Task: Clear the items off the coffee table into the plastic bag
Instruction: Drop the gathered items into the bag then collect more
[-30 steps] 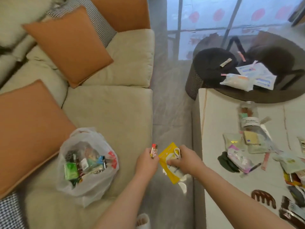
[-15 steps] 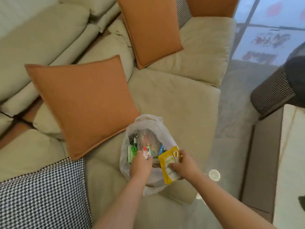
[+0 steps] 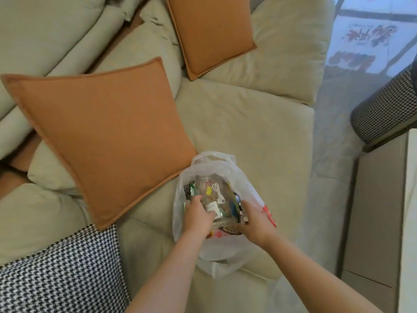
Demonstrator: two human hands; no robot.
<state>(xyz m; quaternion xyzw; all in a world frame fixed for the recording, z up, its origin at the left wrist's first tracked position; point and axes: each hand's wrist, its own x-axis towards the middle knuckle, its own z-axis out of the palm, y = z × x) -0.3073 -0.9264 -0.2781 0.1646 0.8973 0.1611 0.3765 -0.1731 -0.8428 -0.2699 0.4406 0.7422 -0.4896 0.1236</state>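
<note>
The clear plastic bag (image 3: pixel 225 164) sits open on the beige sofa seat, full of small packets. A packet with a coiled white cable (image 3: pixel 217 192) and a yellow patch lies on top of the contents, between my hands. My left hand (image 3: pixel 197 216) is inside the bag's mouth on the left, fingers curled down against a white-labelled item; what it holds is hidden. My right hand (image 3: pixel 255 224) is at the right side of the bag's mouth, fingers spread over dark items, apart from the cable packet.
An orange cushion (image 3: pixel 106 136) leans just left of the bag, with a second orange cushion (image 3: pixel 212 32) behind. A houndstooth cushion (image 3: pixel 61 272) lies at the lower left. The coffee table's edge (image 3: pixel 409 199) shows at the far right, across a strip of grey floor (image 3: pixel 327 177).
I turned from the table to the sofa. Both hands went down into the bag's mouth, and the yellow packet left my right hand and now lies inside the bag.
</note>
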